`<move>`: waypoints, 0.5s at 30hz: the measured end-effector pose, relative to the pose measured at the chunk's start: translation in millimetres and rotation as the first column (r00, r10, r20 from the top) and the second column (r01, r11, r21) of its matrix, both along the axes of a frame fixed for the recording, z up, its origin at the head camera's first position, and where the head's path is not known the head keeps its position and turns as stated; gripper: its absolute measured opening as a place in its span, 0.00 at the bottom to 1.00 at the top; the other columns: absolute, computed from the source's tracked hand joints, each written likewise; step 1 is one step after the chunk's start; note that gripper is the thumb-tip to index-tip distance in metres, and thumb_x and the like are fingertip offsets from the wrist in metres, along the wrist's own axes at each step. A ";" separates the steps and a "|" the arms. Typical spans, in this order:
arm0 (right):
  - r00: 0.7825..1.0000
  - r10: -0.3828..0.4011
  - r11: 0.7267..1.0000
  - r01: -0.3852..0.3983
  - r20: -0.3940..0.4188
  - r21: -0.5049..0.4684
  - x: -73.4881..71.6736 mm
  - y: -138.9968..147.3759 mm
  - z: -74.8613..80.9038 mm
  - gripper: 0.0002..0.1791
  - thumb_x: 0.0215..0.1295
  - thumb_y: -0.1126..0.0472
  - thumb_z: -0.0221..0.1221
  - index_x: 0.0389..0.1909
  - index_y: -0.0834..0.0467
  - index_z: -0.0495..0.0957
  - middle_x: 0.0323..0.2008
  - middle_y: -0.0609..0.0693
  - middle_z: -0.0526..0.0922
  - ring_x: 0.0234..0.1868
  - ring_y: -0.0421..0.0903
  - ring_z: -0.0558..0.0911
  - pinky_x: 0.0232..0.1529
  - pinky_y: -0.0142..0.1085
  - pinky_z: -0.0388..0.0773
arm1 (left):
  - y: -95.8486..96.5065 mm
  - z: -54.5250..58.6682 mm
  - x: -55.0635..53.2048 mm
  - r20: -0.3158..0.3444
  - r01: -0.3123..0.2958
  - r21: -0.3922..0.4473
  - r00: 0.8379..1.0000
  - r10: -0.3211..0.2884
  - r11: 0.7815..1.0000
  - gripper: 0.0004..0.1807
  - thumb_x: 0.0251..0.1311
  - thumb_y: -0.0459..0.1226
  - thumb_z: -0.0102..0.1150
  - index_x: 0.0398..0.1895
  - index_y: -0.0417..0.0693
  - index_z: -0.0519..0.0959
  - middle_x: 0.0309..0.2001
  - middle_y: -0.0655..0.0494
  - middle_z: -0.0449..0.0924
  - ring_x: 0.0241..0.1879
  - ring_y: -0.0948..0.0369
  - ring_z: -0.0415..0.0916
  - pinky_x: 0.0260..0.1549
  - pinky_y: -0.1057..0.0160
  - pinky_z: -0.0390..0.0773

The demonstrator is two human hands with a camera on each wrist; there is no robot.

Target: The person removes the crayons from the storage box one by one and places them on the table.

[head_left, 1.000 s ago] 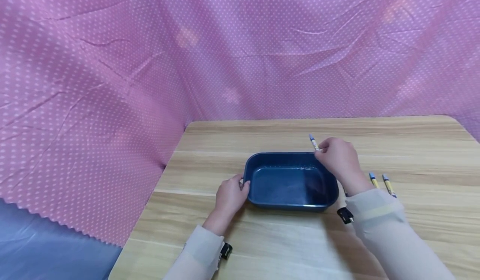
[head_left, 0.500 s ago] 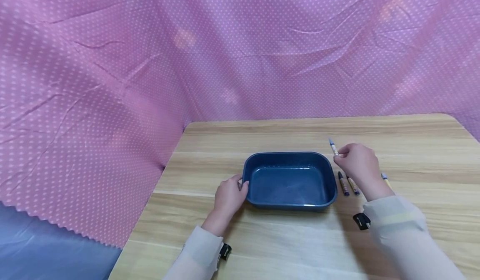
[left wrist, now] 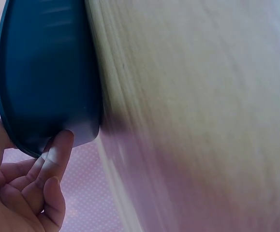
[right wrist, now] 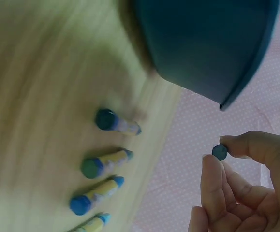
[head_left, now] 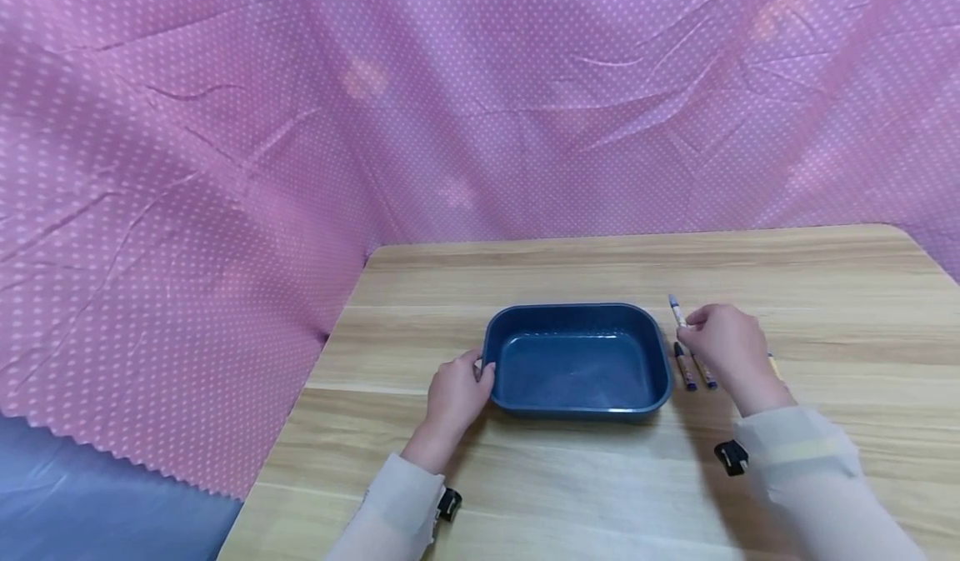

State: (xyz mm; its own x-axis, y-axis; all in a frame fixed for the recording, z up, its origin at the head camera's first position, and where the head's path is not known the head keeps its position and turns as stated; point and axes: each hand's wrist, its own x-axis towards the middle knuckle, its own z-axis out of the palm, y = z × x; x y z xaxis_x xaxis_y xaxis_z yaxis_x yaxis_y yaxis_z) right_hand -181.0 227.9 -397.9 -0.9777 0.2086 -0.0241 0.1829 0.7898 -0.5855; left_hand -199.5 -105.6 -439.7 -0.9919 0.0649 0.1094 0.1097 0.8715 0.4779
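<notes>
A dark blue rectangular box (head_left: 577, 411) stands on the table. My left hand (head_left: 458, 390) grips its left end, and in the left wrist view the fingers (left wrist: 57, 157) lie against the outer wall. To the right of the box, my right hand (head_left: 725, 346) pinches a crayon (head_left: 676, 307) with a pale blue tip. In the right wrist view that crayon (right wrist: 219, 152) shows only its blunt end, between thumb and fingertips. Below the hand lie several crayons: a dark one (right wrist: 118, 122), a green-ended one (right wrist: 107, 163), a blue one (right wrist: 97, 195) and a lighter one (right wrist: 94, 224), partly cut off.
The wood-grain table (head_left: 570, 494) has rounded far corners. Pink dotted cloth (head_left: 525, 127) hangs behind it and at the left, with blue-grey fabric (head_left: 97, 486) at lower left. A small black device (head_left: 731, 458) is at the right wrist.
My right hand has moved right with the crayon, from the box's far right corner, then a little toward me near the lying crayons. The left hand still holds the box.
</notes>
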 end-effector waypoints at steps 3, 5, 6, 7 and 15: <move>1.000 0.010 1.000 -0.010 0.017 0.015 0.6 -0.7 -6.5 0.18 0.52 0.57 0.54 0.38 0.67 0.75 0.31 0.59 0.78 0.30 0.53 0.74 0.25 0.41 0.66 | 0.1 0.4 0.3 0.010 -0.008 -0.003 1.000 0.008 1.000 0.18 0.55 0.45 0.51 0.44 0.43 0.75 0.13 0.62 0.68 0.15 0.64 0.66 0.15 0.67 0.66; 0.999 0.012 1.000 -0.013 0.030 0.022 0.9 -1.4 -12.2 0.17 0.52 0.57 0.55 0.37 0.66 0.75 0.30 0.58 0.78 0.30 0.53 0.73 0.25 0.41 0.66 | 0.2 0.5 0.4 0.010 -0.012 -0.006 1.000 0.012 1.000 0.18 0.55 0.45 0.51 0.45 0.44 0.75 0.13 0.62 0.68 0.15 0.64 0.66 0.16 0.67 0.66; 0.999 0.017 0.999 -0.018 0.031 0.027 1.2 -1.9 -14.9 0.17 0.52 0.57 0.55 0.37 0.66 0.75 0.30 0.58 0.78 0.29 0.53 0.73 0.25 0.41 0.66 | 0.3 0.3 0.4 0.008 -0.012 -0.005 1.000 0.012 1.000 0.18 0.55 0.45 0.51 0.45 0.44 0.75 0.13 0.62 0.68 0.15 0.64 0.66 0.16 0.67 0.66; 0.999 0.019 0.999 -0.020 0.037 0.027 1.6 -2.5 -17.6 0.17 0.52 0.57 0.55 0.37 0.66 0.75 0.30 0.58 0.78 0.29 0.52 0.73 0.25 0.40 0.66 | 0.3 0.4 0.4 0.008 -0.012 -0.004 1.000 0.012 1.000 0.18 0.55 0.45 0.51 0.45 0.44 0.75 0.13 0.62 0.68 0.15 0.64 0.66 0.16 0.67 0.66; 0.999 0.032 0.999 -0.032 0.017 0.040 2.6 -6.8 -37.2 0.16 0.51 0.58 0.55 0.34 0.68 0.76 0.25 0.56 0.78 0.26 0.51 0.73 0.24 0.41 0.66 | 0.3 -0.2 -0.3 -0.005 -0.011 -0.001 1.000 0.011 1.000 0.18 0.55 0.45 0.51 0.44 0.44 0.76 0.14 0.63 0.68 0.16 0.64 0.66 0.16 0.67 0.66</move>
